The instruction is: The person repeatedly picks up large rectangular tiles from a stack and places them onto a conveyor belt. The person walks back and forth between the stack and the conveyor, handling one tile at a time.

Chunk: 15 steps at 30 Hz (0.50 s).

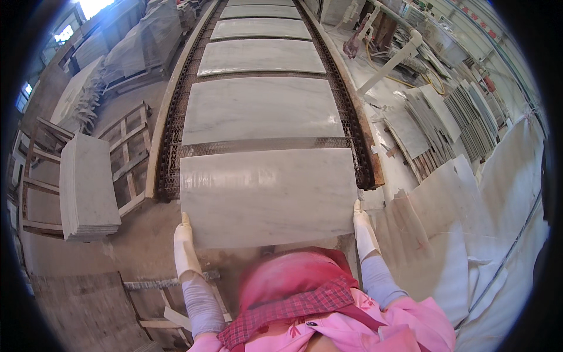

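- Workshop floor (pixel 141 237) lies around you, with a stack of slabs (pixel 88 182) and a slatted wooden frame (pixel 131 165) to your left, and crumpled sheeting (pixel 504 188) to your right.
- Straight ahead runs a conveyor (pixel 170 170); the slab (pixel 267 199) before you sits at its near end, the near part reaching past the belt toward your apron (pixel 287 276).
- Your left hand (pixel 185 240) and right hand (pixel 365 230), both gloved, have hold of opposite side edges close to the near corners, thumbs pointing forward. Your other fingers are out of sight, so how far they curl under the stone cannot be told.
- Match the pressure of both hands; the near edge looks a little slanted, so even it up before putting strain on one corner.
- Because your grip is so near the front, the far end would probably droop without the belt under it; shift your hands toward the middle of the sides before taking the full weight.
- Mind the narrow gap to the next slab (pixel 261 111): a bump there could chip either edge.
- Bend your knees, stay close to the stone, and move it smoothly, without twisting.
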Each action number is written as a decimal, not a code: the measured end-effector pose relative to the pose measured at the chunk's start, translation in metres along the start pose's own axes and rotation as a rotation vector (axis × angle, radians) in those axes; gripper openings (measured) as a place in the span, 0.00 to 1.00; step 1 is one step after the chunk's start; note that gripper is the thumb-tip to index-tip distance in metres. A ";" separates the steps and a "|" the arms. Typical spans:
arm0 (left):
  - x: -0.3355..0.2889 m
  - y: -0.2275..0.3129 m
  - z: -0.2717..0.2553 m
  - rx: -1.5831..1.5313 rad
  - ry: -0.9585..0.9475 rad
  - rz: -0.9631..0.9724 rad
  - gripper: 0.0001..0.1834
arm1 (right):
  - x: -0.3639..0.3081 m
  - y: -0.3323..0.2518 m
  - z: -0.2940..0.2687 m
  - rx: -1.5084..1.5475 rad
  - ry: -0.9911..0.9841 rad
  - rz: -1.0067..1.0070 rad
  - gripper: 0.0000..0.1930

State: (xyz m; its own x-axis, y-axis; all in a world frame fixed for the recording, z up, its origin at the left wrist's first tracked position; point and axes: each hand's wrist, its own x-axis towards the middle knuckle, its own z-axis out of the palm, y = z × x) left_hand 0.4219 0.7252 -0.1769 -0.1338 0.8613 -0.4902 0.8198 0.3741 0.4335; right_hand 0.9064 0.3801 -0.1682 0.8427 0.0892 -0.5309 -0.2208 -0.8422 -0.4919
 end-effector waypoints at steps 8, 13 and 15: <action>0.014 -0.008 0.007 0.044 0.032 0.033 0.50 | -0.009 -0.009 -0.001 0.014 -0.008 0.032 0.43; 0.024 -0.006 0.011 -0.009 0.035 0.036 0.48 | -0.016 -0.016 -0.002 -0.005 0.010 0.021 0.43; 0.026 -0.006 0.011 -0.015 0.045 0.053 0.48 | -0.014 -0.016 -0.001 0.004 0.005 0.014 0.43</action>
State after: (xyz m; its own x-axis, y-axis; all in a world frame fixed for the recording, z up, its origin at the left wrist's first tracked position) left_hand 0.4195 0.7418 -0.2004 -0.1157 0.8942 -0.4325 0.8181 0.3327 0.4691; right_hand 0.8987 0.3919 -0.1520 0.8422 0.0745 -0.5340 -0.2346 -0.8411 -0.4874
